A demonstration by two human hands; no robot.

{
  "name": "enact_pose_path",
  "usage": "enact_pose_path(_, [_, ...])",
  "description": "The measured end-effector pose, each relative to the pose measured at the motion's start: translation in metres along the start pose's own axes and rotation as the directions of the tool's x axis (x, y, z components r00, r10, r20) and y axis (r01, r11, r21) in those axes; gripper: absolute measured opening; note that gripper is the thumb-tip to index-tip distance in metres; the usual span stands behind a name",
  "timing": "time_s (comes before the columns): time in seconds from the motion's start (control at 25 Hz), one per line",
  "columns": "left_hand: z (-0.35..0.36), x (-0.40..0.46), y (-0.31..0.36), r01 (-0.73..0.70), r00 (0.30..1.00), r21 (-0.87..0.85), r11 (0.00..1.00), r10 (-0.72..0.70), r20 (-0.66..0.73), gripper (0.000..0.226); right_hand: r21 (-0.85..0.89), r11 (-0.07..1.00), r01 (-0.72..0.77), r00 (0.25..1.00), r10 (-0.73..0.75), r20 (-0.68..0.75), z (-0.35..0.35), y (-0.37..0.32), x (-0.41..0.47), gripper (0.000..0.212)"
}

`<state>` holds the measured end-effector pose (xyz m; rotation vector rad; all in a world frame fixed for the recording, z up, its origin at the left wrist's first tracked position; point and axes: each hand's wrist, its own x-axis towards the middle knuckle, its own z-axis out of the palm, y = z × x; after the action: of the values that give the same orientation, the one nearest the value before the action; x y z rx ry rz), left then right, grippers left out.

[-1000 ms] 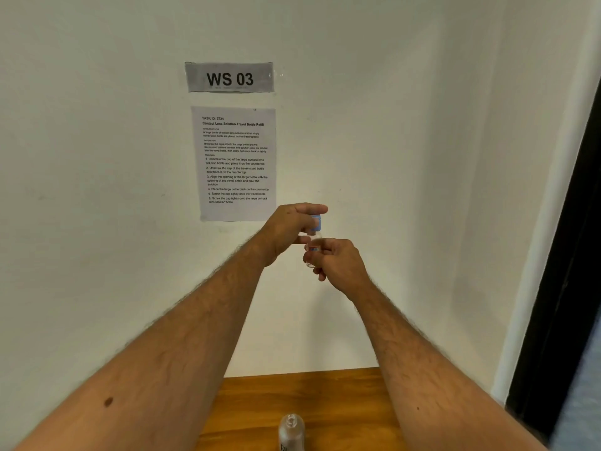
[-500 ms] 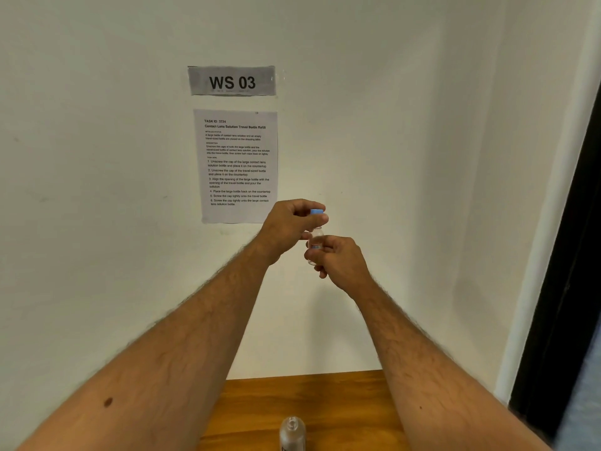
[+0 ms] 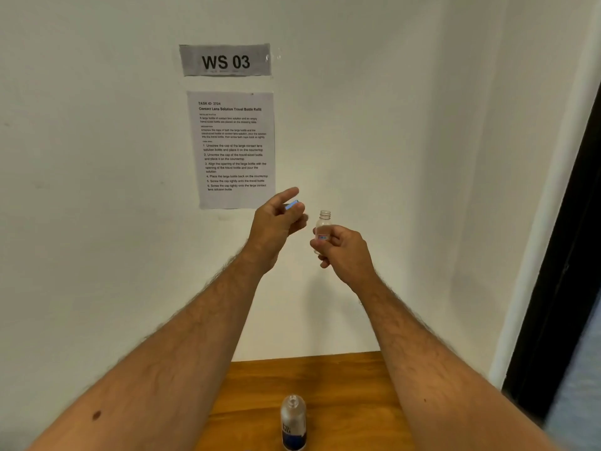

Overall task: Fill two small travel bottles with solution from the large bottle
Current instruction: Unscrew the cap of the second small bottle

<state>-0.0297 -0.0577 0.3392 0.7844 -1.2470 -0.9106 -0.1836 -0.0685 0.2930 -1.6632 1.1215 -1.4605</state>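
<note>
- Head view: two bare forearms reach fwd & up in front of a pale wall [image 3: 390,125].
- Right hand [image 3: 346,249] raised in the air; its grip is wrapped round a small clear travel bottle [image 3: 323,227], upright, neck uncapped, small red/blue label showing btwn the fingers.
- Left hand [image 3: 276,222] just beside it, a gap btwn the two; its grip pinches a small blue cap [image 3: 291,205] btwn thumb & fingers, index finger stretched out above.
- Cap is off the bottle, up & to the left of the neck.
- Wooden surface [image 3: 344,395] low in view, its far edge against the wall.
- Large bottle [image 3: 293,421] stands upright on the surface near the bottom of the frame, btwn the forearms; top open, dark blue label band low down.
- On the wall: grey sign [image 3: 225,60] reading "WS 03"; below it a printed sheet [image 3: 232,148] headed "Contact Lens Solution Travel Bottle Refill".
- Dark door frame [image 3: 559,288] at right.
</note>
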Motion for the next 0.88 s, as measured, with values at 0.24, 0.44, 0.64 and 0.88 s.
enact_pose_path(0.24, [-0.016,-0.029,-0.054,0.026,0.999,0.208,0.978,-0.021,-0.026,0.017,0.018,0.999,-0.049,0.997,0.050,-0.050,-0.001,0.041,-0.023,0.025])
enact_pose_path(0.44, [-0.024,-0.063,-0.105,0.166,0.986,0.161,0.973,-0.163,-0.027,0.029,-0.058,0.987,-0.148,0.987,0.144,-0.064,0.000,0.087,-0.049,0.033])
enact_pose_path(0.64, [-0.025,-0.107,-0.154,0.282,0.959,0.231,0.931,-0.265,-0.104,0.024,-0.163,0.950,-0.268,0.963,0.263,-0.049,0.006,0.137,-0.089,0.040])
enact_pose_path(0.88, [-0.027,-0.172,-0.222,0.432,0.902,0.393,0.812,-0.395,-0.175,0.026,-0.405,0.860,-0.312,0.941,0.340,-0.003,0.005,0.208,-0.156,0.031])
